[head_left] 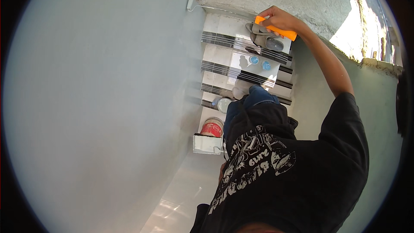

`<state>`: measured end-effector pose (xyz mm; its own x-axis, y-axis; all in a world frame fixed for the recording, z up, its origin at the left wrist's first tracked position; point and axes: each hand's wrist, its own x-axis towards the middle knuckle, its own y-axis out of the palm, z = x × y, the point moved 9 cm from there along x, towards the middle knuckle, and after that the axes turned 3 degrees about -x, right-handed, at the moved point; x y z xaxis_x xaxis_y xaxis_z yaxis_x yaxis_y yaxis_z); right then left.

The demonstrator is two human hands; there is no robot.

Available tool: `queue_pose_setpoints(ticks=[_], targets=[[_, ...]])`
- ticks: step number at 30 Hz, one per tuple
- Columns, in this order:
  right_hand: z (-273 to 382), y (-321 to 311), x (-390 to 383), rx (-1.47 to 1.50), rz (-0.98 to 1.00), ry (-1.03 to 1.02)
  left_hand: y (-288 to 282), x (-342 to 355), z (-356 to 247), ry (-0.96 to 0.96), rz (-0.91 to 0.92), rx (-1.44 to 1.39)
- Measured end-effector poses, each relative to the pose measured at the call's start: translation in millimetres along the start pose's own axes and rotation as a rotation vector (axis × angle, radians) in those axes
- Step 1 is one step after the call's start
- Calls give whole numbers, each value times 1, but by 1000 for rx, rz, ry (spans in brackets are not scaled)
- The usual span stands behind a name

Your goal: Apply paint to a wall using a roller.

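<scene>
My right hand (pixel 278 18) is closed around the orange handle of a paint roller (pixel 287 33), held out at the far right. From the handle a thin metal rod runs left to the white roller sleeve (pixel 191 1). The sleeve lies against or very near the far edge of the pale grey-blue wall (pixel 103 86). My left hand does not show; only a sliver of skin appears beside the left edge of my black shirt. Below my right hand, grey clogs (pixel 261 40) rest on a stair.
White tiled steps (pixel 214 53) with dark striped edges run between two walls. Two small blue containers (pixel 254 60) stand on one step. Nearer are a whitish round tub (pixel 224 105), a red-and-white bucket (pixel 212 127) and a white tray (pixel 207 145). Rough plaster (pixel 310 0) borders a sunlit opening.
</scene>
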<state>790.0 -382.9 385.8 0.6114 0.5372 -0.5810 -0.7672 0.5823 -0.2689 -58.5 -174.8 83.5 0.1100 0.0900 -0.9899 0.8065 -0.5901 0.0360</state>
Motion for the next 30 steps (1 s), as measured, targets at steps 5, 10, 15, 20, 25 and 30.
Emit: queue_pose_setpoints(ticks=[5, 10, 15, 20, 25, 30], targets=[[15, -2, 57, -86, -63, 49, 0, -8, 4, 49, -7, 163], [-12, 39, 120, -117, -1, 70, 10, -13, -5, 83, -14, 284], [7, 37, 59, -78, 32, -23, 4, -13, -5, 75, -65, 263], [32, 6, 11, -91, 52, -30, 7, -14, 0, 46, -91, 280], [28, 46, 86, -257, 45, 17, 5, -29, -17, 51, -141, 318], [5, 46, 76, -301, -16, -63, 21, -43, -63, 39, -234, 309]])
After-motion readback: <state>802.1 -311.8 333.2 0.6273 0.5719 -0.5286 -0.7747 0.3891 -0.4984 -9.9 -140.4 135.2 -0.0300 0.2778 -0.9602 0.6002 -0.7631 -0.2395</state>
